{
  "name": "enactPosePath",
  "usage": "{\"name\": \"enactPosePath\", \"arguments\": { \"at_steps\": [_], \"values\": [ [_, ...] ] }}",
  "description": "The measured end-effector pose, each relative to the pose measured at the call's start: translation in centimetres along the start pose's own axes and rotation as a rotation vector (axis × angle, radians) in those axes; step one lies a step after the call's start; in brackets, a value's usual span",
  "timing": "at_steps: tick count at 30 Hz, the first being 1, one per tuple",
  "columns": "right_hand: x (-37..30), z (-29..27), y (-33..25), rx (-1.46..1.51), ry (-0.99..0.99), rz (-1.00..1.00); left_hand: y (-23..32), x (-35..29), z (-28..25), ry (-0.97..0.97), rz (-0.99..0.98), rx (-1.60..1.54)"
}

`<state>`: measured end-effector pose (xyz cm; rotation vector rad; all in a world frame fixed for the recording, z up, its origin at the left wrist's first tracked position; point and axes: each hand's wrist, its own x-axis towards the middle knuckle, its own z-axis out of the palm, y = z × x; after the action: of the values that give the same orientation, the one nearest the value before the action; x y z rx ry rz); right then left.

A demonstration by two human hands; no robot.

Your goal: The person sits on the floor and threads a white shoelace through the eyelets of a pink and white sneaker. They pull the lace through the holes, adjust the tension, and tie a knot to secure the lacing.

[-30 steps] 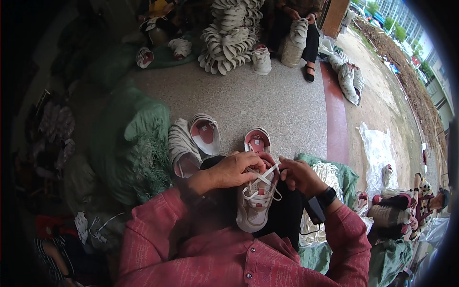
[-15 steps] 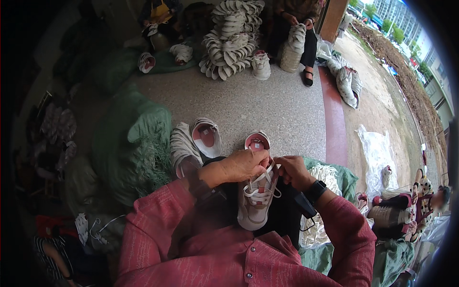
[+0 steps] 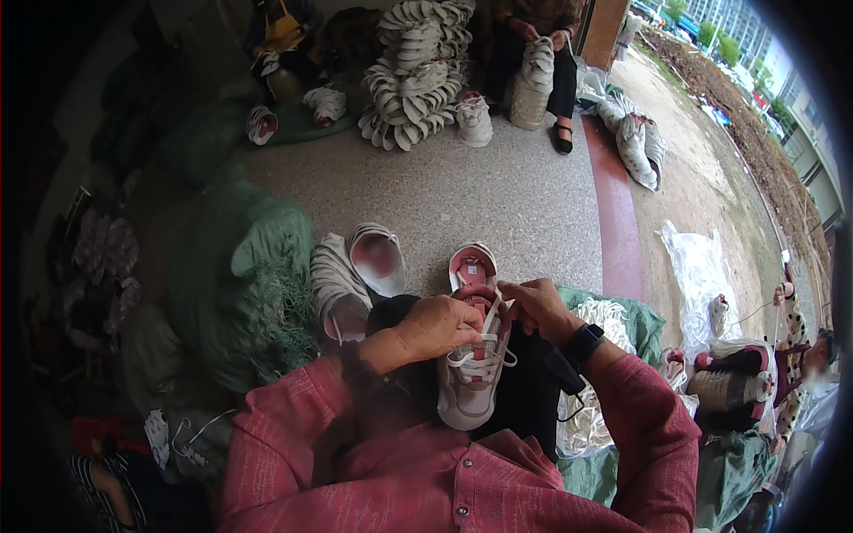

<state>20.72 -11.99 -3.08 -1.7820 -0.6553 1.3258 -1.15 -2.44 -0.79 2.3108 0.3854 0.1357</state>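
Observation:
A white and pale grey sneaker (image 3: 467, 398) with a pink lining rests between my knees, its toe toward me. White shoelace (image 3: 481, 355) criss-crosses its front, with a loop standing out on the right. My left hand (image 3: 437, 325) is closed at the left side of the tongue, pinching the lace. On the other side, my right hand (image 3: 540, 307) has its fingers pinched on lace near the upper eyelets. The fingertips are partly hidden. Just beyond the sneaker's collar lies the pink insole end of another shoe (image 3: 471, 259).
To the left are nested white shoes (image 3: 336, 280) and a green sack (image 3: 244, 275). A bundle of white laces (image 3: 597, 426) lies on green sacking by my right arm. Several people sit around, one lacing a shoe (image 3: 538, 62) beside a tall shoe stack (image 3: 413, 98).
My left hand has moved down and left, away from the shoe's collar, uncovering the pink tongue. My right hand has shifted slightly upward. The whole view has shifted a little.

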Motion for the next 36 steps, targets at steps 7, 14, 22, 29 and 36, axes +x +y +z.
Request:
{"name": "enactPosePath", "arguments": {
  "at_steps": [7,14,22,29,36],
  "values": [
    [1.0,-0.4,-0.1,-0.081,-0.079,-0.048,-0.1,-1.4,1.5,0.188,0.248,0.163],
    [1.7,-1.2,0.7,0.043,-0.208,-0.330,-0.4,-1.6,1.1,0.167,0.187,0.033],
    [-3.0,-0.6,-3.3,0.671,-0.434,-0.163,0.0,-0.8,-0.8,-0.021,-0.171,-0.302],
    [-5.8,-0.6,-4.6,-0.354,0.069,-0.740,0.6,0.7,-1.1,-0.064,-0.047,-0.215],
    [-5.3,-2.6,-0.6,-0.039,0.109,-0.486,1.1,0.7,-0.9,-0.045,-0.189,-0.218]
  ]
}}
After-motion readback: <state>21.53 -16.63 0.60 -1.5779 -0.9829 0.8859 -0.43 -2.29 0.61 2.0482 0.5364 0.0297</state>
